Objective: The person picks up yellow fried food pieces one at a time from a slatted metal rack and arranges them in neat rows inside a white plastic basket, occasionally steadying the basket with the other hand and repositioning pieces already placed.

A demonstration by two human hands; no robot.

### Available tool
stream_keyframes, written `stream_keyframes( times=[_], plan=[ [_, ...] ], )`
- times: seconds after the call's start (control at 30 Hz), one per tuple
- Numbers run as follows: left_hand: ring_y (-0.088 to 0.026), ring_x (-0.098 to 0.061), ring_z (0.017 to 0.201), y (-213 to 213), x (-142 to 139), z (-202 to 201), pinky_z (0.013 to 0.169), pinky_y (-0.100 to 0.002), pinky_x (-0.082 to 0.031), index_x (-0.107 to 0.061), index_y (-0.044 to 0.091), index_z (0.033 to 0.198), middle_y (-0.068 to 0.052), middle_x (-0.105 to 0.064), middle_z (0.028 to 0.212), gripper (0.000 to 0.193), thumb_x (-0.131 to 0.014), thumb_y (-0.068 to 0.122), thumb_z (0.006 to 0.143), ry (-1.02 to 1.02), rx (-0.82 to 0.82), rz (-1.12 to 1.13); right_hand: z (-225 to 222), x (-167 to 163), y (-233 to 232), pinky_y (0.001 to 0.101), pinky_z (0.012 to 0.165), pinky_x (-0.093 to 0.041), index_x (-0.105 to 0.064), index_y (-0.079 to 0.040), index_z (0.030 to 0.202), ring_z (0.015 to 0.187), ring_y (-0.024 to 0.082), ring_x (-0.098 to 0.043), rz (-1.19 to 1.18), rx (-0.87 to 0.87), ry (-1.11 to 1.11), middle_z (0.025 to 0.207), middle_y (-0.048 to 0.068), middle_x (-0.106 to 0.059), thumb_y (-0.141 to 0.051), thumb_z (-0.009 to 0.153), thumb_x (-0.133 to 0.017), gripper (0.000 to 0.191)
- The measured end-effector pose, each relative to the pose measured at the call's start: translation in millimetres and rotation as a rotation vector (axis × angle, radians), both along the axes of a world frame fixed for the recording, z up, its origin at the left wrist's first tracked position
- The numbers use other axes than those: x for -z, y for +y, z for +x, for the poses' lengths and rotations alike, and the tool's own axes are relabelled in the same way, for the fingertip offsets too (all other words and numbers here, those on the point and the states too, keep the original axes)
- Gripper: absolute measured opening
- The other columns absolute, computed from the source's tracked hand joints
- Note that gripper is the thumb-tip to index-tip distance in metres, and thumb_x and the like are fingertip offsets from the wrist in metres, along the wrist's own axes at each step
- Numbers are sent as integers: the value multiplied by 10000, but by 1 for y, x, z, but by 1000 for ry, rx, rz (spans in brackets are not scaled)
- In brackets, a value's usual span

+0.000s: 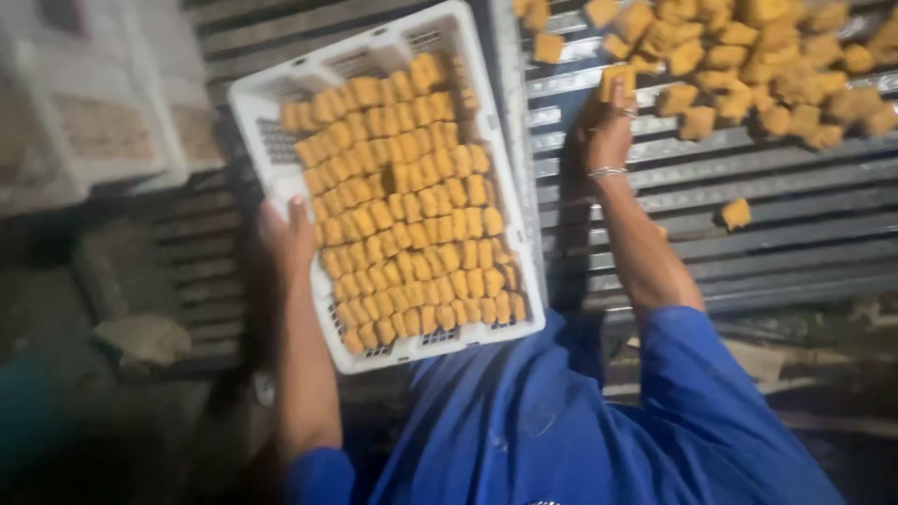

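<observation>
Hands [285, 238] [608, 131] apart, right seemingly on cube [617, 79]

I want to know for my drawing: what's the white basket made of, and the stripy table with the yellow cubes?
The white basket looks like moulded plastic: matte, with slotted vent holes in its walls. The stripy table seems to be grey metal slats, dull with faint shine along the bars. The yellow cubes look fried, with golden, rough skins, probably food.
</observation>
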State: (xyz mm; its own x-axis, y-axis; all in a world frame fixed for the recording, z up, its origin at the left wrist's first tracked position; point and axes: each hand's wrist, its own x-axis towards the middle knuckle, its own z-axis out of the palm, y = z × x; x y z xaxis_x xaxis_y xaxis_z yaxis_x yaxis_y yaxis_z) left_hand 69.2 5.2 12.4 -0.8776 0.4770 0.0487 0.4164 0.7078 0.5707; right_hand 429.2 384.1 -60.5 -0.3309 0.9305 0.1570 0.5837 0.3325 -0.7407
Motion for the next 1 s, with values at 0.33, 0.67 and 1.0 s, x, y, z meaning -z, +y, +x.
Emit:
stream_keyframes(
  times=[0.33, 0.67, 1.0],
  plan=[
    [-445, -595, 1167, 4, -4, 5, 984, -505, -478, -578, 14, 1316, -261, -618, 1256, 450, -639, 327, 998, -58, -60, 201, -97, -72, 31, 416, 1186, -476, -216, 10, 1537, 1417, 347, -491, 173, -306, 343, 1514, 188, -403, -146, 864, -903, 975],
    [-326, -708, 1126, 54, -75, -21, 984, -434, -532, -640, 50, 1243, -164, -715, 1180, 301, -534, 279, 1079, -182, 159, 427, -293, -143, -165, 465, 810, -605, -501, -173, 1453, 1009, 372, -734, 54, -1470, -830, 1196, 214, -699, -240, 1027, -491, 431],
    [-434, -557, 1259, 87, -69, -26, 1071, -521, -409, -689, 142, 1297, -227, -627, 1332, 794, -218, 707, 998, -472, 260, -401, -300, -128, -161, 463, 798, -583, -714, -181, 1178, 992, 329, -719, 323, -1671, -780, 1128, 118, -736, -251, 912, -612, 294]
  ],
)
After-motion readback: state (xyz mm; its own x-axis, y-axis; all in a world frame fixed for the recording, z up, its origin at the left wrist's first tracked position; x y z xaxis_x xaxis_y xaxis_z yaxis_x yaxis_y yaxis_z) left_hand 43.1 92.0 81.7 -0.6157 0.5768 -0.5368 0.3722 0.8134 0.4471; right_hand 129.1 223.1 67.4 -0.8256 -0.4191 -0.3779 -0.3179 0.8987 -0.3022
